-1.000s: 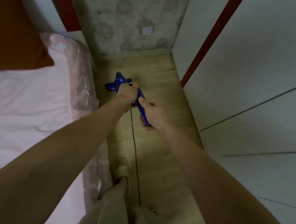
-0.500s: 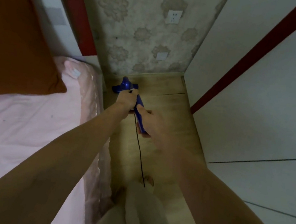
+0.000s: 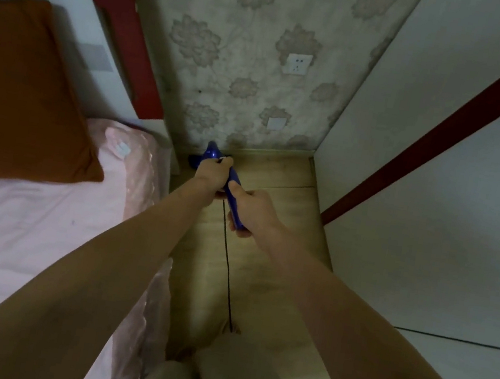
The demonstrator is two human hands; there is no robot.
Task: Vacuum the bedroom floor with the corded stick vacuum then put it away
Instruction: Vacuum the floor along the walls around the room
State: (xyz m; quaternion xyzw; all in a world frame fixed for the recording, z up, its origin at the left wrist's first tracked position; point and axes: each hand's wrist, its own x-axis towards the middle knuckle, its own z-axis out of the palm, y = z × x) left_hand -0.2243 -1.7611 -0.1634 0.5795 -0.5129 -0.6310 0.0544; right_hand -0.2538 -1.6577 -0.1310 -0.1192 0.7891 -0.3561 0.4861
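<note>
Mid-vacuuming, I'd say; nowhere near put-away yet. Both hands on the blue stick vacuum. Left hand is wrapped round the upper part of the body, fingers curled over it. Right hand grips the handle lower down, closer to me, thumb on top. Neither hand is spread; both are clamped on the machine.

The vacuum is pushed into the far corner of the narrow floor strip, between the bed and the white wardrobe. Its front end sits right at the skirting under the wallpapered wall, just beside the bed's corner. I can't see the nozzle, it's hidden behind the left hand and the body.

The black cord trails from the handle back along the floor toward my feet. I can't tell where it's plugged in; the wall socket above has nothing in it.

Judgement: this strip is being worked at its far end. Can't tell how much of the room is done from here. Still left: any remaining floor, unplugging, winding the cord, stowing the vacuum. Watch the cord underfoot when backing out.
</note>
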